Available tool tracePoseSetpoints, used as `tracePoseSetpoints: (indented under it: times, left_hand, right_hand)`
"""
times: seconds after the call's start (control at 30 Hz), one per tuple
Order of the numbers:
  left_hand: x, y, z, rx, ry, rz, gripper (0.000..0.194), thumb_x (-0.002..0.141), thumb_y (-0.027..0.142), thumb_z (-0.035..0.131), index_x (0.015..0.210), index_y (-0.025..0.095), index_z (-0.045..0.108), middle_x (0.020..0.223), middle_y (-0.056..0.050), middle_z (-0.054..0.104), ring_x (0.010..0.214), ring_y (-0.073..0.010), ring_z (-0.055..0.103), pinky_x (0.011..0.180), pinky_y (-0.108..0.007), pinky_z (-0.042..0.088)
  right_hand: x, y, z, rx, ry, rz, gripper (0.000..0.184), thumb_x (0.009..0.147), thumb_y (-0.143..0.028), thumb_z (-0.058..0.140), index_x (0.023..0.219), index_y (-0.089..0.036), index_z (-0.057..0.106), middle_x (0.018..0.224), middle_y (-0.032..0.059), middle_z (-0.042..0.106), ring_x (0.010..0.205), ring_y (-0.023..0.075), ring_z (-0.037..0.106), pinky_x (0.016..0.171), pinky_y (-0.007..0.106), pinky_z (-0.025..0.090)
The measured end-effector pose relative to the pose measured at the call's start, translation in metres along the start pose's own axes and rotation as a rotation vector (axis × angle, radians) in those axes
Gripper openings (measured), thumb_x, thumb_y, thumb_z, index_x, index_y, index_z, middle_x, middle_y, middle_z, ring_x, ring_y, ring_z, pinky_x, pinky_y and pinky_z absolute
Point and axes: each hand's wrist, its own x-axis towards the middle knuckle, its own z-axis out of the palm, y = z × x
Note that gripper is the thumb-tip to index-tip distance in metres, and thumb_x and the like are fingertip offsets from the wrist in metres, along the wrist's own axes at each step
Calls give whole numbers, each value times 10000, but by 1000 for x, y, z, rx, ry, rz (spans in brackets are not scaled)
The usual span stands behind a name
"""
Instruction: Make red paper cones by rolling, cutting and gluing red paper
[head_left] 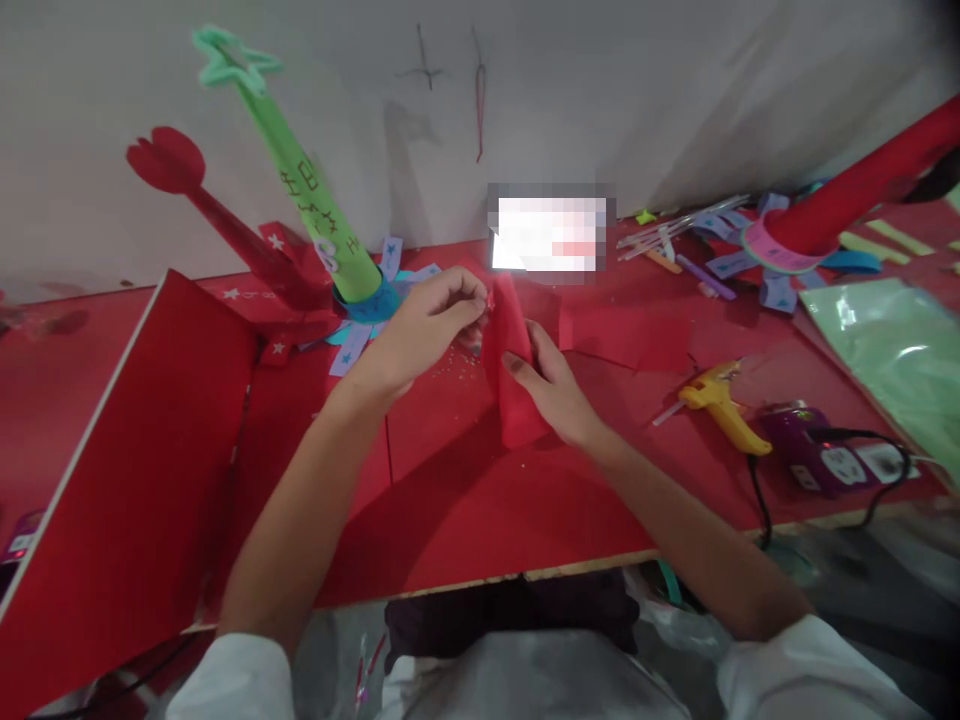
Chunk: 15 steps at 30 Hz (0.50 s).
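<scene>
A rolled piece of red paper (514,400) stands over the red table top (465,500) in the middle of the view. My left hand (427,325) pinches its upper edge with fingers pressed together. My right hand (555,385) wraps round the roll's right side, thumb on the front. Both forearms reach in from the bottom, white sleeves at the elbows.
A yellow glue gun (720,400) and a purple power strip (817,455) lie at the right. A green paper tube with a star (300,180) and a red tube (217,215) lean at the back left. Another red tube (855,190), green sheets (892,350), a raised red board (127,480).
</scene>
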Motion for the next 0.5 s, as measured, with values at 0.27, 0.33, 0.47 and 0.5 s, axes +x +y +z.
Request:
tracePoseSetpoints:
  times: [0.27,0.33,0.47,0.5]
  left_hand:
    - [11,6,0,100,18,12,106,902,137,695,821,170,633,744,1,615,599,-87,538,581,-236,443]
    - [10,4,-3,112,29,19,99,906,131,684,826,170,641,754,-1,609,591,-86,513,578,-249,422]
    - [8,0,-10,124,34,63,97,912,138,681,824,172,657,782,-8,608,642,-103,516,607,-264,425]
    - [8,-1,-11,127,34,72,98,913,143,686,824,174,660,784,-8,606,649,-105,514,611,-263,427]
  right_hand:
    - [1,18,-2,40,46,50,475,1100,-404,387,1553,-265,418,1537,130,625,1386,246,644,1149,489,561]
    - [1,18,-1,58,47,39,472,1096,-414,408,1544,-269,431,1498,122,647,1357,251,658,1144,496,563]
    - [1,18,-1,75,19,31,473,1089,-434,447,1534,-275,453,1464,117,660,1329,266,662,1130,509,567]
    - [0,18,-1,75,12,29,474,1089,-443,453,1531,-270,453,1467,120,658,1323,266,664,1122,500,571]
